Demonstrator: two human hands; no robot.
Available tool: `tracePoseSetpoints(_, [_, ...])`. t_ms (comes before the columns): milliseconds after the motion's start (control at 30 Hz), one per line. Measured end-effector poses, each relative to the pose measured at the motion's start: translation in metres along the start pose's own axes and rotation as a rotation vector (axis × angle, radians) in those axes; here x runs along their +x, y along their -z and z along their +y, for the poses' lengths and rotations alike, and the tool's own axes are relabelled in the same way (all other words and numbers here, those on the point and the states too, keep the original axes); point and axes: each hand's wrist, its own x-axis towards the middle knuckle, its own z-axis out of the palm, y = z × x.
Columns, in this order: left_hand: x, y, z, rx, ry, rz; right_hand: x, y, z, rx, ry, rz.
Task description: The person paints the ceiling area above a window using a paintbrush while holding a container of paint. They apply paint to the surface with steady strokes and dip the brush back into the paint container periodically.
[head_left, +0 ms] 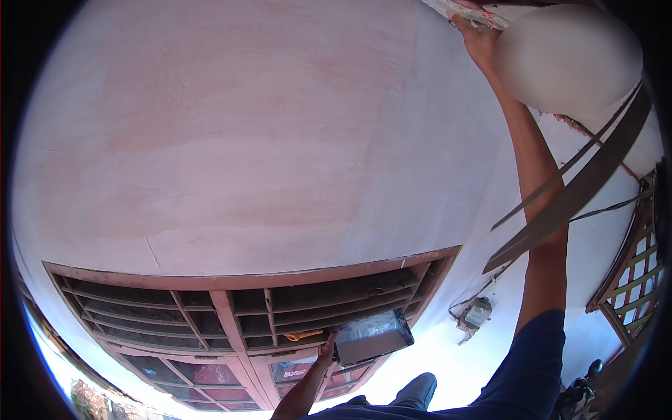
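Observation:
My left hand (326, 348) is low in front of the window, its fingers closed on the left edge of a dark rectangular tray (373, 341). Pale grey-white material shows inside the tray. High at the upper right, my right arm is stretched up. The fingers of my right hand (479, 38) are bent round a long whitish strip (494, 19) with red specks; its exact kind cannot be made out. That hand is by the top of a broad wall (273, 140) with uneven pink and white patches. An orange-yellow handle (302, 336) lies by the window slats, left of the tray.
Below the wall is a pink-framed window (224, 311) with dark horizontal slats. A box with wires (474, 315) is fixed to the wall on the right. Dark straps (574, 185) hang across my right arm. Wooden lattice (637, 280) and part of a motorbike (579, 392) are at right.

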Motion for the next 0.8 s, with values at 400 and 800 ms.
tracePoseSetpoints(400, [-0.008,0.001,-0.003,-0.070,-0.346,-0.080,-0.007,-0.004,-0.044,0.056,0.008,-0.154])
tracePoseSetpoints(800, [-0.006,0.000,-0.003,-0.121,-0.301,-0.044,0.003,0.013,-0.052,0.355,0.029,-0.041])
